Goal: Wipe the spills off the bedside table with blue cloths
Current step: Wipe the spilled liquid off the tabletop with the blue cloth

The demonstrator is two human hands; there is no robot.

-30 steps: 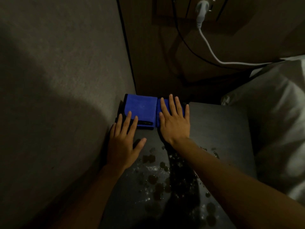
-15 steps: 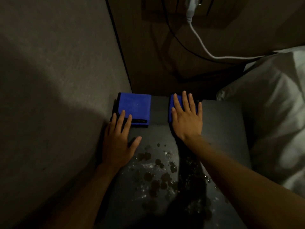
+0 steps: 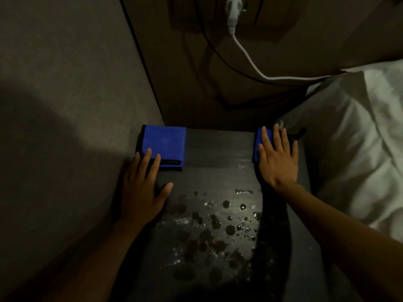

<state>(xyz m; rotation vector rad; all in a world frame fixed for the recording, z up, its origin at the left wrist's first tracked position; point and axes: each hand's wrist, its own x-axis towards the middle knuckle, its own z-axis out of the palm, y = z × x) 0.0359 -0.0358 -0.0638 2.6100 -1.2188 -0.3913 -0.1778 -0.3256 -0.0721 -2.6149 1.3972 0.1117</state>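
A dark bedside table point(image 3: 218, 149) carries a patch of wet drops and smears, the spill point(image 3: 218, 227), across its middle and front. One folded blue cloth point(image 3: 165, 142) with a black edge lies at the back left corner. My left hand point(image 3: 141, 188) lies flat with its fingertips resting on that cloth's front edge. A second blue cloth point(image 3: 260, 144) sits at the back right, mostly hidden under my right hand point(image 3: 277, 158), which presses flat on it with fingers spread.
A grey wall point(image 3: 65, 105) borders the table on the left. A white pillow point(image 3: 359, 138) touches the right edge. A white cable point(image 3: 246, 59) and a black cable hang from a socket on the brown back panel.
My right hand slid its blue cloth to the right, away from the left cloth, to the back right corner. The left hand stayed by the left cloth.
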